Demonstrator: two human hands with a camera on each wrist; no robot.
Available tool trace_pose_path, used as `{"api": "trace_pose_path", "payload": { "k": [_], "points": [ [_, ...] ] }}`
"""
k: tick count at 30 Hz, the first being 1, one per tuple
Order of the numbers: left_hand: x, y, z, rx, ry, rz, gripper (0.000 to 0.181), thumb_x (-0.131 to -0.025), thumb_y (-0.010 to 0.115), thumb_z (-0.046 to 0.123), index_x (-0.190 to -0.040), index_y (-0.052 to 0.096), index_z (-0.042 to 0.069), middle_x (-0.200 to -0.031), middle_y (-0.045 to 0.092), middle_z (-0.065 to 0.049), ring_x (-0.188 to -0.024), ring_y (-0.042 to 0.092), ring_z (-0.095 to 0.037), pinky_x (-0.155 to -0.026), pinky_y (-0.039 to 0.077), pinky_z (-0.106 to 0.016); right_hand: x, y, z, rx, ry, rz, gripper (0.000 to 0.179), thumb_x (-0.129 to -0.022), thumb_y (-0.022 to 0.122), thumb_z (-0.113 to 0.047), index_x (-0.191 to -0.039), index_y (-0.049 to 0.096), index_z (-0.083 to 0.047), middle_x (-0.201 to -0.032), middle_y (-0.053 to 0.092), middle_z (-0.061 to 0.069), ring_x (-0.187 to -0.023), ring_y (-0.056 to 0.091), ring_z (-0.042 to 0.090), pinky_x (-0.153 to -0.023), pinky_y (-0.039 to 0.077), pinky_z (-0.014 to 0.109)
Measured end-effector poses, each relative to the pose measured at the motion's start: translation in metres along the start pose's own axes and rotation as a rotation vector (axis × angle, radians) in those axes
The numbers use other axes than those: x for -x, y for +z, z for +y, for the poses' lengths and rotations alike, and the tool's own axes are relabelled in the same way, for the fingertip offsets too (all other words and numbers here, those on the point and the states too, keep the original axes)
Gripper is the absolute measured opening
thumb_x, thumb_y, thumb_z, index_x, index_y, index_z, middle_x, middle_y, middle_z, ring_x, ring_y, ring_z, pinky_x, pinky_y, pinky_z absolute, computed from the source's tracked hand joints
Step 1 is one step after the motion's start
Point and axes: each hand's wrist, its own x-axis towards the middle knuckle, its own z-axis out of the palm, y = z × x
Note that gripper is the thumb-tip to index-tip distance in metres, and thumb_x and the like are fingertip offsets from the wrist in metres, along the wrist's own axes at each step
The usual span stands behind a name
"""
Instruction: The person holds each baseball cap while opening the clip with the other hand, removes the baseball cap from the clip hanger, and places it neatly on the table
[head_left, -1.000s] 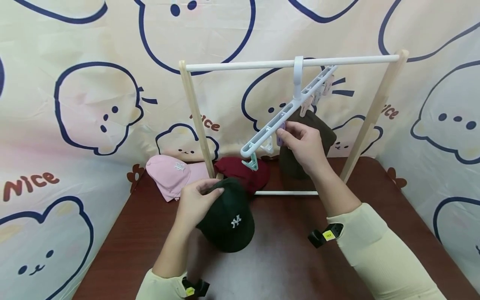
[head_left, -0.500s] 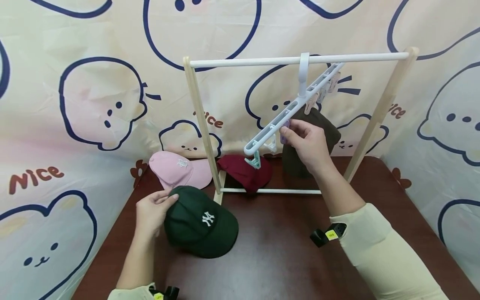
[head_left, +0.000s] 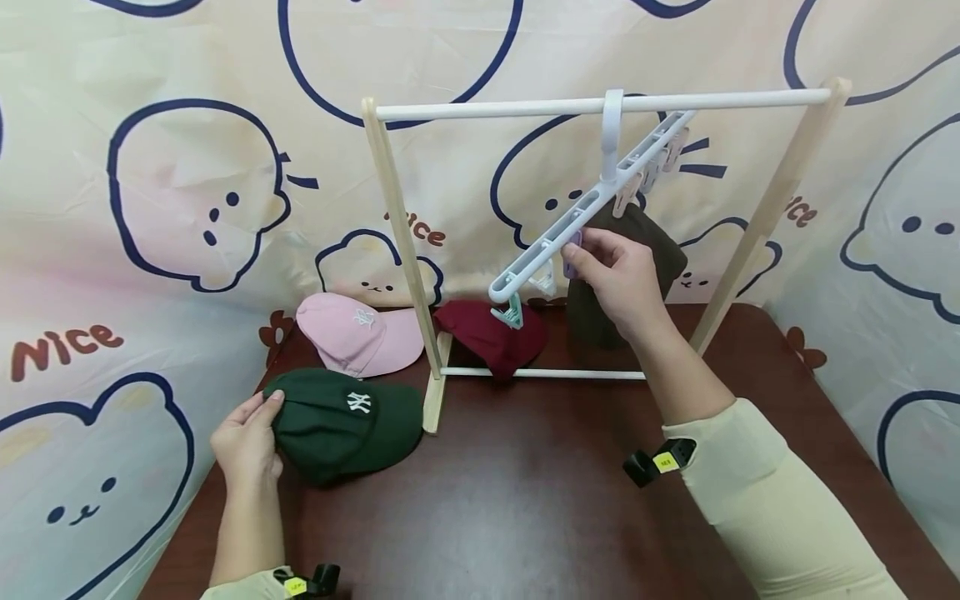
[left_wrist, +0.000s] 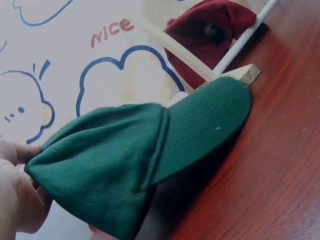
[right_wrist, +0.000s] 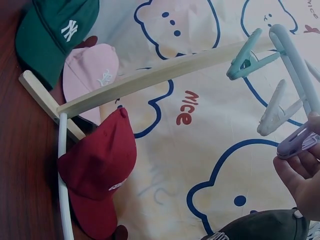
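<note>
My left hand [head_left: 251, 446] pinches the back of a dark green baseball cap [head_left: 337, 429], its brim pointing right, low over the table at the left. In the left wrist view the cap's crown [left_wrist: 100, 165] sags from the fingers. My right hand [head_left: 618, 279] pinches a purple clothespin [right_wrist: 295, 143] on a pale blue clip hanger [head_left: 558, 229]. The hanger hooks over the rack's white top bar. Near the hanger's front end hang a white clip [right_wrist: 274, 110] and a green clip [head_left: 510, 312]. A dark olive cap [head_left: 648, 237] hangs behind my right hand.
A pink cap [head_left: 352, 333] and a dark red cap [head_left: 495, 333] lie at the back of the brown table [head_left: 510, 500]. The rack has wooden side posts [head_left: 397, 225] and a white lower bar [head_left: 570, 374]. A printed cloth backdrop [head_left: 202, 192] stands behind.
My left hand has drawn the green cap leftward from below the hanger, and its brim has swung to the right. My right hand stays at the purple clothespin.
</note>
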Motion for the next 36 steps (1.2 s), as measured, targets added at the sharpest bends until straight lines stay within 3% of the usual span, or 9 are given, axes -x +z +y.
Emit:
{"api": "trace_pose_path", "payload": {
  "k": [5, 10, 14, 18, 21, 24, 27, 32, 36],
  "points": [
    [-0.009, -0.005, -0.004, 0.108, -0.015, 0.045, 0.056, -0.069, 0.09, 0.019, -0.12, 0.071, 0.006, -0.094, 0.072, 0.006, -0.104, 0.065, -0.01, -0.094, 0.05, -0.022, -0.001, -0.001, -0.001, -0.005, 0.01, -0.001, 0.034, -0.094, 0.067, -0.023, -0.121, 0.068, -0.001, -0.092, 0.069, 0.005, -0.082, 0.061, 0.018, -0.078, 0.055, 0.019],
    [-0.01, -0.005, -0.007, 0.11, 0.011, 0.04, 0.053, -0.07, 0.089, 0.018, -0.119, 0.071, 0.005, -0.087, 0.073, 0.008, -0.095, 0.067, -0.007, -0.082, 0.053, -0.015, -0.002, -0.002, -0.001, -0.004, 0.0, 0.001, 0.034, -0.094, 0.067, -0.022, -0.12, 0.068, -0.001, -0.092, 0.07, 0.005, -0.081, 0.061, 0.019, -0.076, 0.055, 0.02],
    [-0.008, -0.007, -0.007, -0.029, 0.053, 0.009, 0.061, -0.075, 0.086, 0.022, -0.128, 0.064, 0.003, -0.093, 0.07, 0.009, -0.099, 0.064, -0.007, -0.078, 0.052, -0.012, -0.002, -0.002, -0.002, 0.0, -0.003, 0.006, 0.034, -0.094, 0.067, -0.022, -0.121, 0.068, -0.001, -0.092, 0.07, 0.003, -0.081, 0.06, 0.02, -0.075, 0.054, 0.019],
    [-0.004, -0.011, -0.009, -0.285, 0.102, -0.002, 0.067, -0.081, 0.079, 0.034, -0.138, 0.056, 0.007, -0.125, 0.065, -0.007, -0.113, 0.058, -0.013, -0.097, 0.048, -0.019, -0.002, -0.002, -0.002, -0.003, 0.008, 0.002, 0.034, -0.094, 0.067, -0.022, -0.121, 0.068, -0.001, -0.092, 0.07, 0.003, -0.081, 0.061, 0.02, -0.075, 0.055, 0.019],
    [0.001, -0.013, -0.009, -0.478, 0.208, 0.003, 0.068, -0.087, 0.072, 0.039, -0.143, 0.051, 0.007, -0.141, 0.055, -0.016, -0.122, 0.057, -0.021, -0.106, 0.045, -0.034, -0.001, -0.001, -0.001, -0.003, 0.012, -0.005, 0.035, -0.094, 0.067, -0.023, -0.122, 0.068, -0.002, -0.095, 0.07, 0.003, -0.083, 0.062, 0.019, -0.077, 0.055, 0.019],
    [0.009, -0.012, -0.006, -0.632, 0.343, 0.023, 0.068, -0.091, 0.067, 0.041, -0.146, 0.047, 0.006, -0.142, 0.054, -0.016, -0.126, 0.056, -0.03, -0.106, 0.044, -0.043, -0.001, -0.001, -0.001, 0.003, 0.01, -0.005, 0.035, -0.094, 0.067, -0.024, -0.122, 0.068, -0.003, -0.098, 0.071, 0.004, -0.084, 0.062, 0.019, -0.078, 0.055, 0.02],
    [0.018, -0.007, 0.0, -0.729, 0.46, 0.028, 0.066, -0.093, 0.065, 0.04, -0.146, 0.046, 0.006, -0.142, 0.054, -0.017, -0.126, 0.056, -0.035, -0.105, 0.044, -0.048, -0.001, -0.001, -0.002, 0.005, 0.013, -0.003, 0.036, -0.094, 0.068, -0.025, -0.123, 0.068, -0.003, -0.1, 0.071, 0.005, -0.086, 0.063, 0.019, -0.08, 0.055, 0.02],
    [0.035, 0.004, 0.014, -0.78, 0.616, 0.052, 0.059, -0.093, 0.066, 0.032, -0.143, 0.05, 0.006, -0.14, 0.055, -0.019, -0.125, 0.056, -0.039, -0.106, 0.042, -0.052, 0.0, -0.001, -0.003, 0.002, 0.024, -0.004, 0.036, -0.094, 0.068, -0.025, -0.123, 0.068, -0.004, -0.1, 0.071, 0.006, -0.087, 0.064, 0.019, -0.081, 0.055, 0.02],
    [0.05, 0.014, 0.024, -0.741, 0.725, 0.066, 0.055, -0.092, 0.069, 0.029, -0.14, 0.054, 0.007, -0.137, 0.059, -0.018, -0.123, 0.058, -0.038, -0.106, 0.043, -0.051, 0.001, 0.0, -0.004, 0.003, 0.029, -0.004, 0.036, -0.094, 0.068, -0.026, -0.123, 0.068, -0.004, -0.099, 0.071, 0.005, -0.086, 0.063, 0.02, -0.079, 0.055, 0.02]
  ]
}}
